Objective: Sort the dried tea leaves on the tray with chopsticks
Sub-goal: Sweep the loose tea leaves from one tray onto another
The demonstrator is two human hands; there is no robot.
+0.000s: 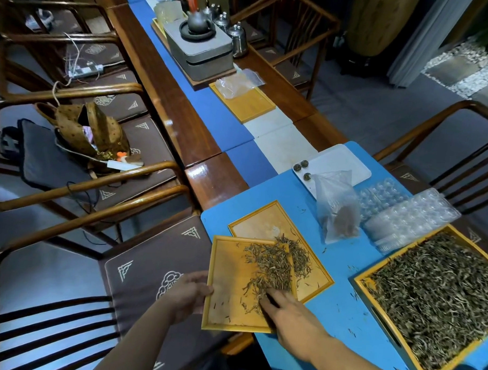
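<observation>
My left hand [188, 295] grips the left rim of a small wooden tray [228, 281], held tilted over a second small tray [263, 221] lying on the blue mat. A heap of dried tea leaves [270, 266] lies at the upper tray's right side and spills onto the lower tray. My right hand [290, 316] rests on the held tray's near right corner, its fingers on the leaves, with a dark thin stick, seemingly chopsticks [270, 298], under the fingers. How the fingers hold it is hidden.
A large tray [372, 272] full of dried leaves sits at the right. Behind it lie clear blister moulds [413, 215], a plastic bag of tea [339, 207] and a white tray [346, 163] with three tea balls. Chairs stand at the left; a teapot set stands farther along the table.
</observation>
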